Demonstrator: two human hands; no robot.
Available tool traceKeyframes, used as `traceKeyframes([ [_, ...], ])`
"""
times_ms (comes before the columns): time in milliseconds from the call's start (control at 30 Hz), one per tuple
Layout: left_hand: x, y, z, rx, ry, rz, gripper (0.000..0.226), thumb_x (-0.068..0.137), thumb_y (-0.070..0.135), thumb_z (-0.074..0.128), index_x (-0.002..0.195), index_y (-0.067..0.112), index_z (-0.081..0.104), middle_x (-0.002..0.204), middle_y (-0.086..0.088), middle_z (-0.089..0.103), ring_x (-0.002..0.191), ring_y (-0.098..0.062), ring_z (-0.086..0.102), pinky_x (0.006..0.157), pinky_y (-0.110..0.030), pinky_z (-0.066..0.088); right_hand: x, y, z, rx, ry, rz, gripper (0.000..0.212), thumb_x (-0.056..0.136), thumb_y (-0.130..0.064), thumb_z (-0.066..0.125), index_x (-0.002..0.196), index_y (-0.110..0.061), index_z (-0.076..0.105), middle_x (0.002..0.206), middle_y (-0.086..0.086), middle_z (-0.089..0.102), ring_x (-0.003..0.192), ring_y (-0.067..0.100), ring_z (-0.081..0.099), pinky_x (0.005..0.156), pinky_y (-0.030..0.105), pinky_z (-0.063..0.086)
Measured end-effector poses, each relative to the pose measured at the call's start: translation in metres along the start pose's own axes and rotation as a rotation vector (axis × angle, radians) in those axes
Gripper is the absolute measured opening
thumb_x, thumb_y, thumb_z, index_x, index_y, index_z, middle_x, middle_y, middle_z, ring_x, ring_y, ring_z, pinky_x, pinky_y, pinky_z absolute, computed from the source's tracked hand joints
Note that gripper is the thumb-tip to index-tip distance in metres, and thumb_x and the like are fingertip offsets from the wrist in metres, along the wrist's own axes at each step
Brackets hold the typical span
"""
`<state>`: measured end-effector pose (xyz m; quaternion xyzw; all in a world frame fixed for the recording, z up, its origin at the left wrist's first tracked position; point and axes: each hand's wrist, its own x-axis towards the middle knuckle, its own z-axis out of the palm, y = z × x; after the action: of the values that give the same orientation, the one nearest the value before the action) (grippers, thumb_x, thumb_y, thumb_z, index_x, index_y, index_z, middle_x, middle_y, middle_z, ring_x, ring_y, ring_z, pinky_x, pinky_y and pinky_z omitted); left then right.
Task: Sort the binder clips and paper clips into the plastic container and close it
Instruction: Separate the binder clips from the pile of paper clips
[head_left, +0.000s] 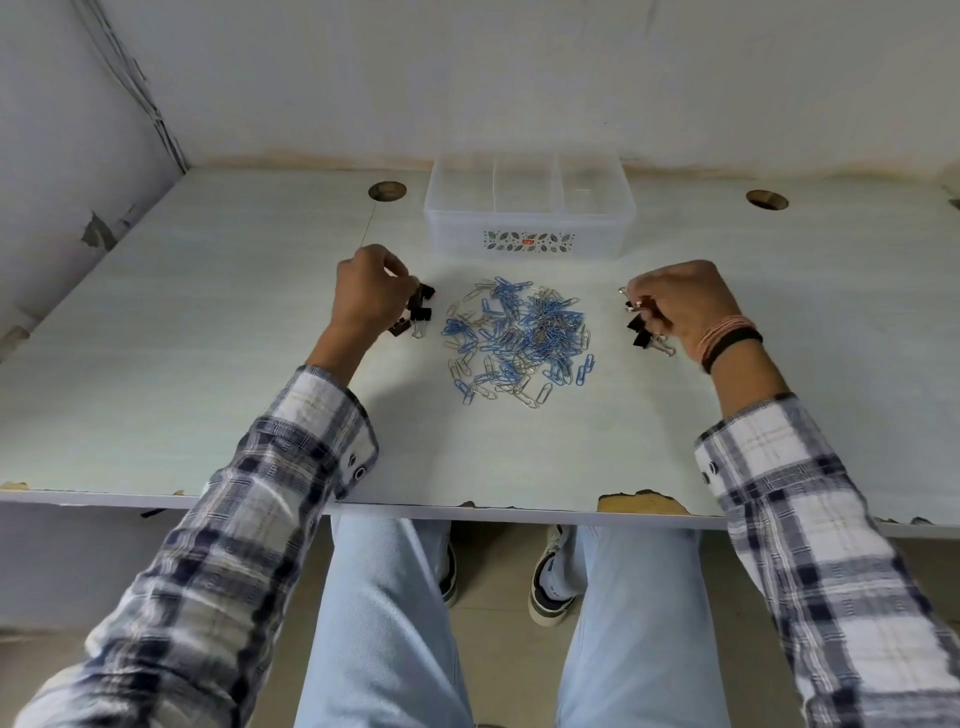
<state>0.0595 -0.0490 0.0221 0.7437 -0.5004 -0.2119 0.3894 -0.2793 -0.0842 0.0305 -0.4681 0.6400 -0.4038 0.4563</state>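
A heap of blue and silver paper clips (517, 340) lies in the middle of the pale desk. Behind it stands a clear plastic container (530, 210) with inner dividers and a leaf-pattern label, open on top; no lid is visible. My left hand (370, 296) is curled around several black binder clips (418, 313) just left of the heap. My right hand (675, 306) is closed on black binder clips (640, 332) to the right of the heap, with silver handles sticking out.
Two round cable holes (387, 190) (767, 199) sit near the back of the desk (208, 364). A wall rises right behind the container and along the left side. The desk's front edge is chipped; my knees are under it.
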Motion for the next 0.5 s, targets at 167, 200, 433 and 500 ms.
traceKeyframes([
  [167, 0.006, -0.009, -0.004, 0.213, -0.082, 0.029, 0.009, 0.088, 0.003, 0.068, 0.096, 0.004, 0.072, 0.110, -0.021, 0.067, 0.060, -0.024, 0.059, 0.051, -0.025, 0.047, 0.002, -0.005, -0.020, -0.478, -0.004, -0.102, 0.012, 0.079, 0.000, 0.074, 0.090, 0.000, 0.072, 0.068, 0.014, 0.068, 0.050, 0.024, 0.062, 0.064, 0.035, 0.061],
  [200, 0.005, -0.007, -0.004, 0.206, -0.092, 0.035, 0.010, 0.088, 0.000, 0.068, 0.096, 0.003, 0.072, 0.109, -0.022, 0.067, 0.059, -0.024, 0.058, 0.048, -0.024, 0.045, 0.001, -0.008, -0.021, -0.504, -0.010, -0.099, 0.015, 0.078, 0.001, 0.075, 0.092, -0.001, 0.071, 0.070, 0.014, 0.068, 0.050, 0.024, 0.063, 0.066, 0.035, 0.062],
  [433, 0.000, -0.004, -0.006, 0.142, -0.109, 0.039, 0.017, 0.086, 0.007, 0.077, 0.101, 0.001, 0.072, 0.109, -0.020, 0.066, 0.069, -0.026, 0.060, 0.044, -0.022, 0.043, 0.000, -0.006, -0.022, -0.556, -0.048, -0.119, 0.024, 0.074, -0.004, 0.082, 0.096, -0.009, 0.073, 0.094, 0.019, 0.073, 0.071, 0.034, 0.074, 0.078, 0.045, 0.063],
  [500, 0.000, -0.003, -0.006, 0.150, -0.110, 0.052, 0.023, 0.085, 0.010, 0.079, 0.105, 0.001, 0.071, 0.105, -0.016, 0.065, 0.070, -0.023, 0.060, 0.041, -0.018, 0.043, -0.001, -0.004, -0.021, -0.583, -0.051, -0.136, 0.023, 0.073, -0.009, 0.083, 0.093, -0.013, 0.074, 0.100, 0.017, 0.073, 0.079, 0.036, 0.074, 0.078, 0.047, 0.063],
])
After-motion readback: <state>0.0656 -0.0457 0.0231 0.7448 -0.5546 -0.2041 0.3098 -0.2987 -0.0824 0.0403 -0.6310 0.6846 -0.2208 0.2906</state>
